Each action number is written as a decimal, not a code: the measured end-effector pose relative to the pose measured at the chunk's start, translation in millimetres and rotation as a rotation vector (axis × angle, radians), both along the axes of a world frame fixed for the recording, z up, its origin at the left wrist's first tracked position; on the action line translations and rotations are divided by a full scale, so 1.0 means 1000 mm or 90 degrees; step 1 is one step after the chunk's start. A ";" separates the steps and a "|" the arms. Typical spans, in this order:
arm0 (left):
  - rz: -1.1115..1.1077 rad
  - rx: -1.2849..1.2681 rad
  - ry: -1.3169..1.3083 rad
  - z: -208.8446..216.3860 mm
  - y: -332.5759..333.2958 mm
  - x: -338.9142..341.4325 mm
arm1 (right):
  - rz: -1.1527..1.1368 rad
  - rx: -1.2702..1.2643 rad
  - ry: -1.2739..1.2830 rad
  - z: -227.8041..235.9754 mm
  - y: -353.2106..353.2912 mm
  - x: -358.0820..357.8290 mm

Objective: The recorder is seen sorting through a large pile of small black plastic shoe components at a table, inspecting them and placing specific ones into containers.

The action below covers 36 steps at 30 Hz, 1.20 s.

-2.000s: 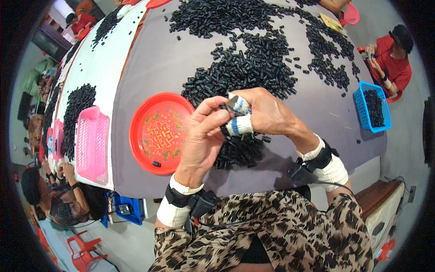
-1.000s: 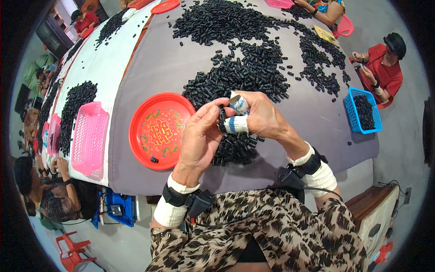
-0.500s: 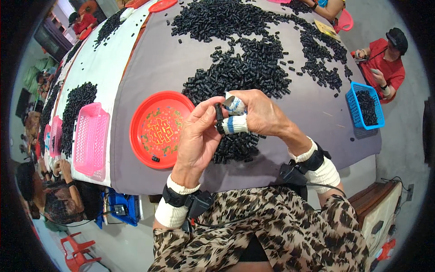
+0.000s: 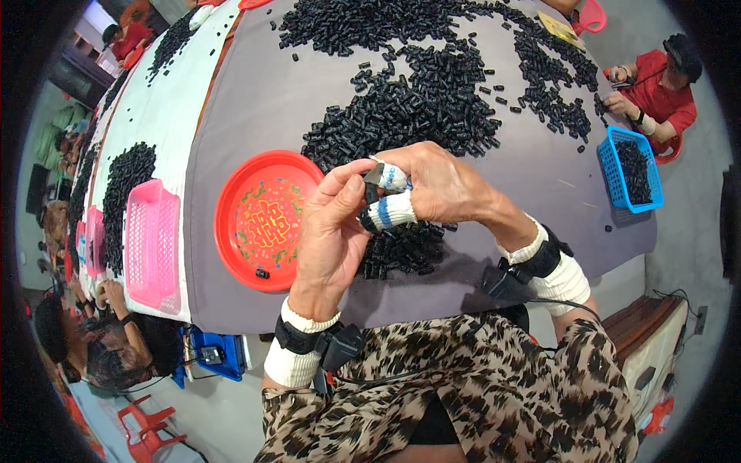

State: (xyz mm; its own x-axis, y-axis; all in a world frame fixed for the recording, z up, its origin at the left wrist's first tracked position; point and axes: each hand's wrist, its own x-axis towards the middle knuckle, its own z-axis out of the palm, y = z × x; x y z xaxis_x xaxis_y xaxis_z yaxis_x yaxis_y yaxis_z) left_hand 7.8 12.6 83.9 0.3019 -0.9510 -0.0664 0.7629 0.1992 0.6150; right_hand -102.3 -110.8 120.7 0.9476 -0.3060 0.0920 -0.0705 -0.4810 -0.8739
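Observation:
Close above the table, my left hand (image 4: 333, 220) pinches a small black ribbed cylindrical piece (image 4: 372, 193) between thumb and fingers. My right hand (image 4: 448, 185) meets it from the right, its covered fingers closed against the same piece. A white knit sleeve with a blue stripe (image 4: 392, 210) wraps one right finger, and a white printed wrapping (image 4: 392, 177) covers another digit. A grey edge shows at that wrapping's tip; what it is I cannot make out. Below and behind my hands lies a heap of black pieces (image 4: 409, 108).
A red round tray (image 4: 231, 220) holding one black piece (image 4: 262, 273) stands left of my hands. Beyond it is a pink basket (image 4: 153, 251); at right, a blue basket (image 4: 631, 166) holds black pieces. Co-workers sit around the table, including one in red (image 4: 660, 92).
The black piece has tipped and sunk deeper between my fingers, now mostly covered. My right hand has closed in on my left. The view has shifted slightly; the red-clad co-worker's hands have moved.

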 end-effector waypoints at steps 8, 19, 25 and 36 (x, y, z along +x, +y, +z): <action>0.015 0.031 -0.043 -0.002 -0.005 0.001 | 0.010 -0.019 -0.032 -0.016 -0.007 0.002; 0.024 0.048 -0.032 -0.002 -0.009 0.004 | -0.072 0.038 -0.025 -0.011 -0.004 0.001; 0.013 0.001 0.024 -0.003 -0.007 0.004 | -0.097 0.128 -0.066 -0.020 -0.006 -0.001; -0.005 -0.037 0.058 -0.007 -0.004 -0.001 | -0.088 0.080 -0.082 -0.009 -0.002 -0.003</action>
